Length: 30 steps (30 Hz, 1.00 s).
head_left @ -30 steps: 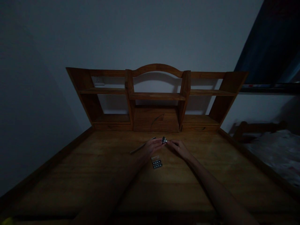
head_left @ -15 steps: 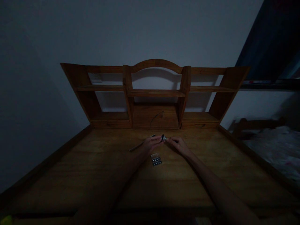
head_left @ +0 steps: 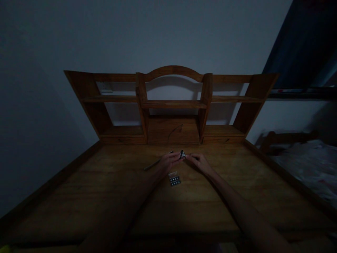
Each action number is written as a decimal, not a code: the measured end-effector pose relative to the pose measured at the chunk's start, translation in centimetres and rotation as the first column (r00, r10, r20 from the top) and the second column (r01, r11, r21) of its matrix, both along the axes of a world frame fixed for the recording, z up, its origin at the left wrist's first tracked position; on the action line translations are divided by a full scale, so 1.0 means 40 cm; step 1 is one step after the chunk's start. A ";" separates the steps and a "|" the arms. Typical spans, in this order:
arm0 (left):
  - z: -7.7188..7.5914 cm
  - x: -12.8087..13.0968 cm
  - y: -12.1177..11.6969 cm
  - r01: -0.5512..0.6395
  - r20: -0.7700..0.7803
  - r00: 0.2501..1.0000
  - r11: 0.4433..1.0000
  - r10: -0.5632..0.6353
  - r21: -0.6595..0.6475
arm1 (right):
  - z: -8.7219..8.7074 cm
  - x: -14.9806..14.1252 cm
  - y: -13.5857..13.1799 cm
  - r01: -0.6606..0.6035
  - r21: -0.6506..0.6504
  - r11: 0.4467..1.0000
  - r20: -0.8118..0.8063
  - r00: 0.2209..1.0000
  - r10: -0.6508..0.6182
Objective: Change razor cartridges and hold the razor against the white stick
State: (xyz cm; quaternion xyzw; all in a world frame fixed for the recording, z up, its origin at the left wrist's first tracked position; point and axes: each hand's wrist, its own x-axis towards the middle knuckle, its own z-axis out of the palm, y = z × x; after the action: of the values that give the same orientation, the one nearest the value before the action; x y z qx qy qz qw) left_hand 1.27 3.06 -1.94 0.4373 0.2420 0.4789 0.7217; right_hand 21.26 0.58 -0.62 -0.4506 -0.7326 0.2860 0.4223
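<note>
My left hand (head_left: 168,161) and my right hand (head_left: 199,161) meet over the middle of a wooden desk (head_left: 105,196). Both pinch a small dark and shiny object (head_left: 182,154) between their fingertips; the dim light hides what it is. Just below the hands a small flat pack with rows of dark pieces (head_left: 174,179) lies on the desk. A thin stick-like thing (head_left: 154,163) lies to the left of my left hand.
A wooden shelf unit (head_left: 171,103) with several open compartments stands at the back of the desk against a pale wall. A bed with light bedding (head_left: 310,165) is at the right. The room is very dim.
The view has shifted slightly, so the shelf and desk sit a little lower left. Both hands stay together on the small object.
</note>
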 end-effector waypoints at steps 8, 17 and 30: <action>0.003 0.000 -0.007 0.008 0.006 1.000 1.000 -0.008 0.011 | 0.002 0.001 0.000 0.010 -0.004 1.000 0.014 1.000 -0.010; 0.015 0.005 -0.018 0.012 0.023 1.000 1.000 -0.012 0.008 | 0.006 -0.003 -0.002 -0.023 -0.002 1.000 -0.024 0.999 0.023; 0.016 0.002 -0.022 0.016 0.019 1.000 0.999 -0.017 0.046 | 0.011 -0.005 -0.004 -0.054 -0.029 0.998 -0.041 0.998 0.053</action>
State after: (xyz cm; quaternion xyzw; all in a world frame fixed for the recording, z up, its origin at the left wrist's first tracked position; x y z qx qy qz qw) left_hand 1.36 2.19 -1.32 0.4513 0.2203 0.4826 0.7176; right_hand 21.04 0.44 -0.16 -0.4313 -0.7314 0.3172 0.4224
